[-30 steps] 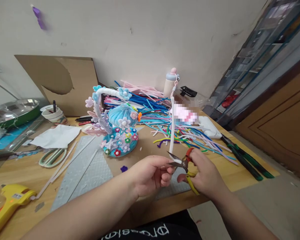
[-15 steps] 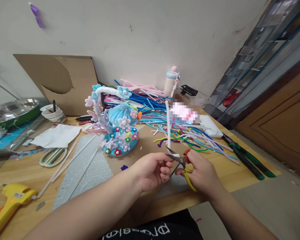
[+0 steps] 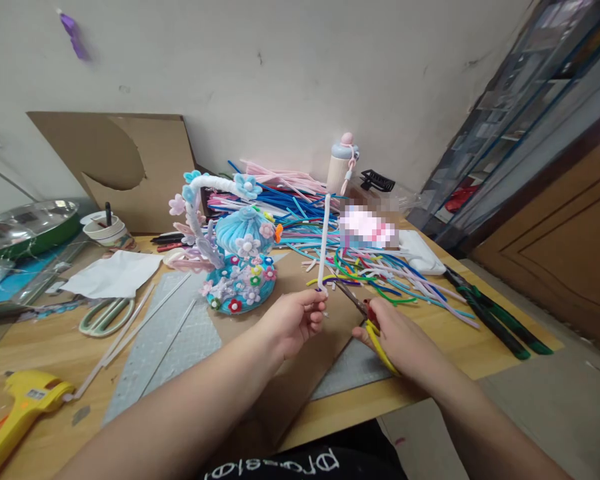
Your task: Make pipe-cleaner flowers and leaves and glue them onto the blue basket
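Between the thumb and fingers of my left hand (image 3: 300,321) is the lower end of a white pipe cleaner (image 3: 325,240), which stands nearly upright and bends near my fingertips. My right hand (image 3: 397,337) grips a pair of scissors (image 3: 377,343) with yellow and red handles; the dark blades point up and left, apart from the pipe cleaner. Left of my hands stands a pipe-cleaner ornament (image 3: 240,287) with a blue round base, a blue shell-like top, small flowers and a white curved arm. Beneath my hands lies a brown cardboard sheet (image 3: 300,373) on a grey cutting mat (image 3: 180,343).
Many coloured pipe cleaners (image 3: 300,207) are heaped at the back, near a bottle (image 3: 337,170). Green-and-black cutters (image 3: 495,313) lie at right. A yellow glue gun (image 3: 27,407), pale-handled scissors (image 3: 107,315), a white cloth (image 3: 113,272) and a paper cup (image 3: 107,230) are at left.
The scissors have moved down, away from the white pipe cleaner. My left hand has shifted slightly left with the pipe cleaner. The small purple flower on the cardboard is no longer visible.
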Tool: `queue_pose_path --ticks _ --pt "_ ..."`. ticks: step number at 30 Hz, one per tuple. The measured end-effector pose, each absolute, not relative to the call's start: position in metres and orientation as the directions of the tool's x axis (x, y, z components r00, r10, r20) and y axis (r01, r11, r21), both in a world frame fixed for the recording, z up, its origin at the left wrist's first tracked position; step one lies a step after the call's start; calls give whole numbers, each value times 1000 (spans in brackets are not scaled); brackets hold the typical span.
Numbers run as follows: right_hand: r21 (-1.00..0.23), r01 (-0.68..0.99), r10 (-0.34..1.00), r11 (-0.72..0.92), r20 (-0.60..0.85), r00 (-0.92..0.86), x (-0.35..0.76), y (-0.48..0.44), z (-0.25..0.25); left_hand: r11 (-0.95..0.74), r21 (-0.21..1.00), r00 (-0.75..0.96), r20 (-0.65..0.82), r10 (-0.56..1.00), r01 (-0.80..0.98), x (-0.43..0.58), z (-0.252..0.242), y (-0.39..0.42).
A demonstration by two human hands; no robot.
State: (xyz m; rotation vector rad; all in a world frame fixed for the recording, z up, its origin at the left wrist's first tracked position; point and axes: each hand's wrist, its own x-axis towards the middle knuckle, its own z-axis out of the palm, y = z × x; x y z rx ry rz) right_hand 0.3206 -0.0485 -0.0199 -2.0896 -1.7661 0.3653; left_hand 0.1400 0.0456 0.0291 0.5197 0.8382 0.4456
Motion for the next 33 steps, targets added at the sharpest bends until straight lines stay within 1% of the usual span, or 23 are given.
queue_pose_path --ticks 5,8,11,15,18,24,29,33 --pt "-461 877 987 -135 20 162 309 -52 -12 657 737 552 -487 677 -156 141 25 41" --pt "-478 868 986 -135 23 166 301 -52 -10 530 837 523 -392 757 -138 142 23 38" --pt "-485 863 985 -142 18 172 294 -51 -8 404 907 468 -308 828 -120 142 21 36" --pt "-487 856 979 -176 2 203 287 -48 -6 218 976 385 -195 902 -16 142 19 35" --pt "-486 850 974 -202 -6 228 283 -45 -6 124 991 368 -135 920 54 142 17 34" --pt "-504 834 968 -223 -15 250 278 -41 -8 35 992 330 -73 941 119 142 15 34" --pt "-488 849 971 -203 8 237 276 -39 -9 63 991 324 -100 941 122 143 14 36" --pt "-472 855 970 -216 -4 243 276 -39 -10 60 990 314 -98 944 126 143 11 35"
